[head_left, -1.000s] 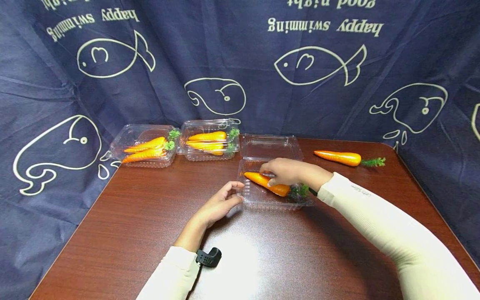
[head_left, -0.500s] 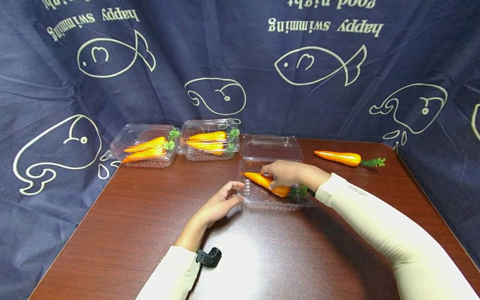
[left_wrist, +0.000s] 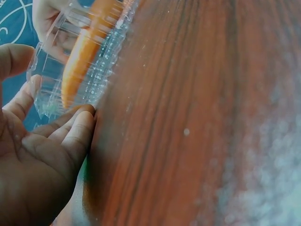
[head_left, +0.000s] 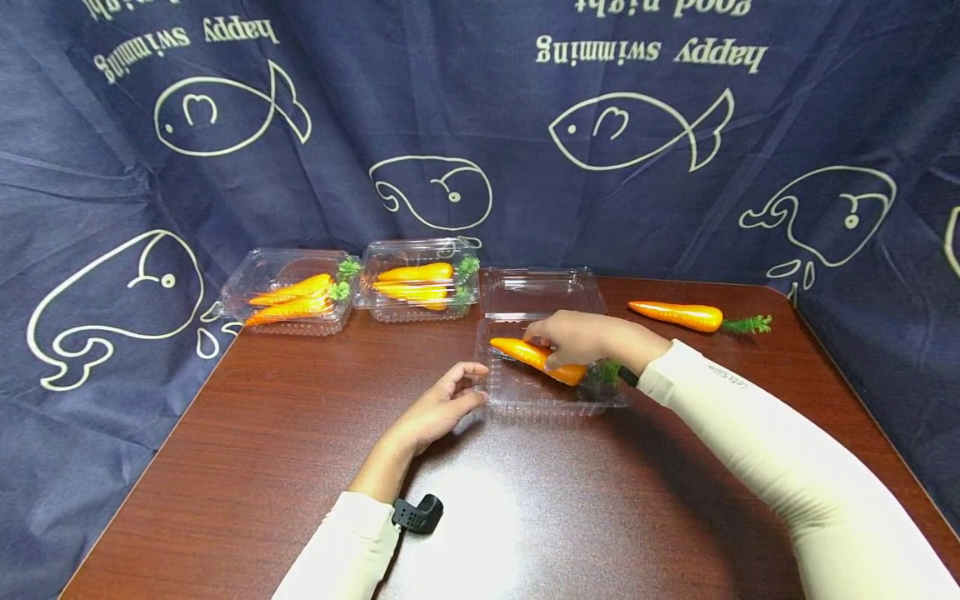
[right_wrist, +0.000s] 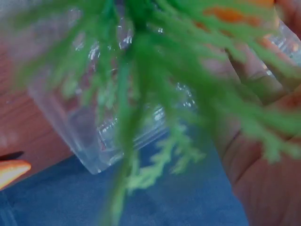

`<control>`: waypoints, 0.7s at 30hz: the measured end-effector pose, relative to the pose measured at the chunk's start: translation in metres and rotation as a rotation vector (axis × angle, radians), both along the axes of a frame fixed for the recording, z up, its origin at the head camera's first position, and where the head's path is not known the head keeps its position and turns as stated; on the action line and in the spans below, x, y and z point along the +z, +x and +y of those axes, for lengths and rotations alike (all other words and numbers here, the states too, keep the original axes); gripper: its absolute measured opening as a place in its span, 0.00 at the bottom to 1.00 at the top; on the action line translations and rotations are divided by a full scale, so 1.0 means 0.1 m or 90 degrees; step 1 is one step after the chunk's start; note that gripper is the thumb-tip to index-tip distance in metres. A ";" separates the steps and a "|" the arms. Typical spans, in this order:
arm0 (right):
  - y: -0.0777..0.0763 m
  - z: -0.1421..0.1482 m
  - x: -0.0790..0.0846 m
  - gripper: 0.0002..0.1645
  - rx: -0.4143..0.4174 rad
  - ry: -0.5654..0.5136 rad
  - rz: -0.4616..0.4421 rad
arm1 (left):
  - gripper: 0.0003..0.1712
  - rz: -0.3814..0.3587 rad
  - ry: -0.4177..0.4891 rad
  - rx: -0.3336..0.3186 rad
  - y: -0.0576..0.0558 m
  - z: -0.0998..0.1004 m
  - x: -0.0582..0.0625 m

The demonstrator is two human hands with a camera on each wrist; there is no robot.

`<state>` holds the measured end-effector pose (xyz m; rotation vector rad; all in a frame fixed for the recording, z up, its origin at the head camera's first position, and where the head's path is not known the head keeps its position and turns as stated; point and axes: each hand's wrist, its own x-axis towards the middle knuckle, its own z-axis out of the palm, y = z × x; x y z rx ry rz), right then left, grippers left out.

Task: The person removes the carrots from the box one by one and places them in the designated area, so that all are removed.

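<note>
My right hand (head_left: 573, 342) grips an orange carrot (head_left: 521, 354) by its thick part, inside the base of a clear plastic clamshell box (head_left: 525, 410). The carrot lies slantwise, tip to the left, and its leafy green top (right_wrist: 136, 84) blurs across the right wrist view. My left hand (head_left: 438, 408) is at the box's left end; in the left wrist view its fingertips (left_wrist: 82, 117) touch the clear wall, fingers spread and loosely bent. The box's lid (head_left: 542, 293) is folded back on the far side. Part of the carrot is hidden behind my right fingers.
A loose carrot (head_left: 678, 316) lies at the back right of the brown table (head_left: 300, 467). Two closed clear boxes with carrots inside, a left box (head_left: 292, 325) and a middle box (head_left: 420, 315), stand along the back. A blue printed cloth (head_left: 510, 125) hangs behind.
My right hand and the carrot have shifted slightly away from me in the last half second. The box and its lid have moved a little. My left hand stays where it was.
</note>
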<state>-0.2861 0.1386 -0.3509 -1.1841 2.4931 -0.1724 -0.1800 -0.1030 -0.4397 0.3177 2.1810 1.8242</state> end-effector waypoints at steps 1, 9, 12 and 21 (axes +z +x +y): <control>0.00 0.01 0.01 0.28 0.003 -0.006 0.005 | 0.25 0.001 0.001 0.000 0.00 0.00 0.00; 0.00 0.04 0.08 0.26 0.013 -0.036 0.021 | 0.25 0.004 0.004 -0.002 -0.01 0.00 -0.01; 0.01 0.07 0.11 0.26 0.012 -0.040 0.020 | 0.25 0.007 0.002 -0.008 -0.01 -0.01 -0.01; 0.02 0.20 0.24 0.26 0.016 -0.072 0.025 | 0.26 0.009 -0.021 -0.021 -0.01 -0.01 0.01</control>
